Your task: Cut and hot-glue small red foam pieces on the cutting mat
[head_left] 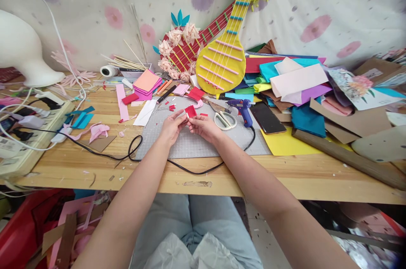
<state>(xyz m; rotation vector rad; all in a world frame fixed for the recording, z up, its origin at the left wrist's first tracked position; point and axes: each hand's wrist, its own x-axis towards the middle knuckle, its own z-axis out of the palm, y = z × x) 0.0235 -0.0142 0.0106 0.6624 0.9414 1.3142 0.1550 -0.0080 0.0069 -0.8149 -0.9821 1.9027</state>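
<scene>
**Red felt piece pinched between both hands over the grey mat**

Red felt (190,111), a small square piece, sits between the fingertips of both hands above the grey cutting mat (203,142). The left hand (171,127) is curled, thumb and forefingers closed on the piece's left edge. The right hand (204,127) is likewise closed, its fingers nipping the piece's right and lower edge. Both forearms reach in from the bottom of the view, over the front edge of the wooden counter (285,174).

Just right of the hands lie scissors (223,117) with white handles, and beside them a blue glue gun (241,108) whose black cord (190,169) loops across the mat's near edge and off to the left. A dark phone (267,118) lies flat next to the gun, partly on a yellow sheet (285,144). Small red scraps (172,107) dot the mat beyond the hands.

Farther back, a yellow felt guitar (225,59) leans on the spotted wall cloth, overlapping a red guitar (182,55) trimmed with pale flowers. A stack of pink squares (146,84) rests left of them. On the right, felt and cardboard sheets (298,83) are heaped in many colours. At the far left stands a power strip (28,129) with plugs in it.
</scene>
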